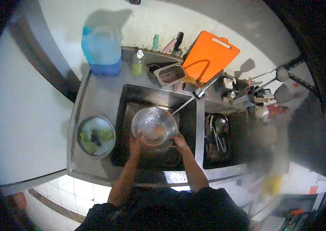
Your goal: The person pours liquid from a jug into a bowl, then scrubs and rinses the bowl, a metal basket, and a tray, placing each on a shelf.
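Note:
A round, shiny metal bowl (pixel 154 125) is held over the left sink basin (pixel 188 150), its inside facing up at me. My left hand (pixel 136 144) grips the near-left rim, and my right hand (pixel 179 141) has hold of the right side, its fingers partly hidden by the bowl. From the faucet (pixel 200 93) a thin line like a water stream slants down to the bowl's upper right edge. Left of the basin, on the steel counter, stands another round bowl (pixel 113 140) with whitish liquid, green pieces and a dark clump.
A blue jug (pixel 101 50), a pump bottle (pixel 138 63) and a rectangular steel pan (pixel 170 75) line the back. An orange cutting board (pixel 211 56) leans on the wall. Ladles and other utensils (pixel 217 133) lie in the right basin; more stand in a holder (pixel 244 100).

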Motion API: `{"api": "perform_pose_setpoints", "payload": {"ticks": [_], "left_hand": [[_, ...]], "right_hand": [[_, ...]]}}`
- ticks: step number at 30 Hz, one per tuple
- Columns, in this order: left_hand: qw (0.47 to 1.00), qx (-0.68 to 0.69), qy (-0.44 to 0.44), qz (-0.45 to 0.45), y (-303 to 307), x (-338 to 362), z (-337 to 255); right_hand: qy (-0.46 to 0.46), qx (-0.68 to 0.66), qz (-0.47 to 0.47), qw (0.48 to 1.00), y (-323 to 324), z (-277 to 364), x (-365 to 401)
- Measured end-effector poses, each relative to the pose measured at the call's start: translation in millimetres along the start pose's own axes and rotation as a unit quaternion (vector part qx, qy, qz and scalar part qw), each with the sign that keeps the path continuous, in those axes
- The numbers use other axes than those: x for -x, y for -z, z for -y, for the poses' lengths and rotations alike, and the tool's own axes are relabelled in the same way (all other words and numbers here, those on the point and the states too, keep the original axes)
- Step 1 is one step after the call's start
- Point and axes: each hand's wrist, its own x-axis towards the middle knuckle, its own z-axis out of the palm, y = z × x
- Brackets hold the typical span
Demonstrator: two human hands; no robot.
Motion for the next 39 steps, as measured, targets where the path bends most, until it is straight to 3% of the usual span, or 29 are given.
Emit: {"api": "perform_pose_setpoints", "payload": {"ticks": [1, 2, 3, 5, 7, 8, 9, 10, 11, 12, 13, 14, 15, 16, 18, 19, 21, 23, 25, 26, 28, 30, 31, 33, 34, 35, 36, 37, 39], "left_hand": [[0.994, -0.089, 0.05, 0.032, -1.4, -0.3, -10.0], [0.977, -0.177, 0.099, 0.062, 0.1, 1.1, -15.6], [0.973, -0.178, 0.09, 0.119, 22.3, -32.8, 38.6], [0.959, -0.15, 0.161, 0.178, 21.1, -44.2, 42.6], [0.934, -0.123, 0.227, 0.246, 5.3, -41.0, 32.3], [0.943, -0.037, 0.285, 0.171, -5.6, -24.2, 13.9], [0.935, 0.045, 0.339, 0.097, -17.2, -15.0, 2.9], [0.928, 0.108, 0.326, 0.142, -12.2, -12.3, 7.1], [0.912, 0.183, 0.338, 0.145, -14.9, -15.7, 13.4], [0.903, 0.186, 0.305, 0.24, -4.7, -24.4, 26.7], [0.901, 0.201, 0.295, 0.248, -5.0, -32.3, 39.7], [0.76, 0.378, 0.336, 0.409, 0.3, -48.3, 61.7], [0.559, 0.528, 0.363, 0.527, 7.6, -63.1, 81.2], [0.549, 0.518, 0.376, 0.537, 7.8, -66.7, 78.5], [0.651, 0.456, 0.328, 0.51, 0.9, -75.2, 76.0], [0.916, 0.154, 0.296, 0.225, -26.7, -27.9, 15.8], [0.941, 0.142, 0.266, 0.155, -41.5, -19.9, 10.7], [0.96, 0.131, 0.233, 0.088, -54.3, -13.5, 8.2], [0.833, 0.244, 0.228, 0.442, -69.3, -5.3, 7.5], [0.829, 0.239, 0.232, 0.449, -74.5, 14.9, -2.5], [0.906, 0.109, 0.215, 0.349, -93.9, 66.2, -43.6], [0.907, 0.111, 0.287, 0.287, -84.9, 62.1, -24.3], [0.918, 0.04, 0.277, 0.28, -80.1, 65.9, -23.2], [0.923, -0.035, 0.263, 0.281, -75.0, 70.1, -16.2], [0.92, -0.055, 0.262, 0.286, -68.7, 69.7, -10.2], [0.918, -0.075, 0.259, 0.291, -64.4, 70.4, -4.7], [0.917, -0.08, 0.256, 0.296, -62.4, 70.7, 1.7], [0.919, -0.087, 0.247, 0.293, -62.0, 71.2, 8.6], [0.923, -0.095, 0.234, 0.292, -64.7, 75.9, 22.2]], "right_hand": [[-0.039, 0.017, -0.013, 0.999, 9.8, 0.1, 7.2], [-0.073, -0.08, -0.057, 0.993, -5.5, 93.5, 54.1], [-0.077, -0.082, -0.085, 0.99, 0.5, 109.9, 56.8], [-0.075, -0.086, -0.12, 0.986, 2.7, 133.5, 68.5], [0.212, 0.074, -0.161, 0.961, 0.0, 162.5, 82.7], [0.166, 0.144, -0.196, 0.956, -24.6, 216.5, 117.3], [0.208, 0.104, -0.174, 0.957, -27.4, 204.2, 119.0], [0.254, 0.066, -0.156, 0.952, -27.8, 195.2, 122.2], [0.283, 0.179, -0.165, 0.928, -37.9, 228.9, 145.6], [0.298, 0.29, -0.177, 0.892, -54.6, 270.8, 180.3], [0.276, 0.283, -0.168, 0.903, -60.1, 285.0, 195.1], [0.251, 0.274, -0.156, 0.915, -61.9, 290.0, 203.3], [0.284, 0.298, -0.167, 0.896, -57.9, 287.5, 204.8], [0.262, 0.287, -0.19, 0.902, -59.3, 298.0, 213.4], [0.235, 0.245, -0.228, 0.913, -41.2, 294.5, 218.3], [0.237, 0.242, -0.24, 0.91, -39.0, 302.9, 228.0], [0.291, 0.268, -0.333, 0.856, -36.8, 330.9, 256.7], [0.284, 0.256, -0.324, 0.866, -25.8, 297.1, 264.2], [0.256, 0.305, -0.256, 0.881, -27.7, 308.8, 286.5], [0.256, 0.303, -0.265, 0.879, -22.7, 304.8, 295.7], [0.26, 0.161, -0.32, 0.897, -3.7, 299.6, 314.9], [0.284, -0.101, -0.419, 0.856, 2.6, 323.3, 355.0], [0.287, -0.104, -0.426, 0.852, 31.7, 315.9, 378.7], [0.458, -0.13, -0.524, 0.706, 102.1, 313.6, 416.5], [0.399, 0.271, -0.684, 0.547, 69.5, 411.5, 450.8], [0.373, 0.222, -0.72, 0.542, 90.5, 451.5, 474.7], [0.236, 0.379, -0.784, 0.431, 134.7, 447.9, 507.1], [0.425, 0.337, -0.743, 0.393, 153.3, 489.4, 514.0], [0.556, 0.292, -0.663, 0.406, 200.4, 572.0, 531.0]]}}
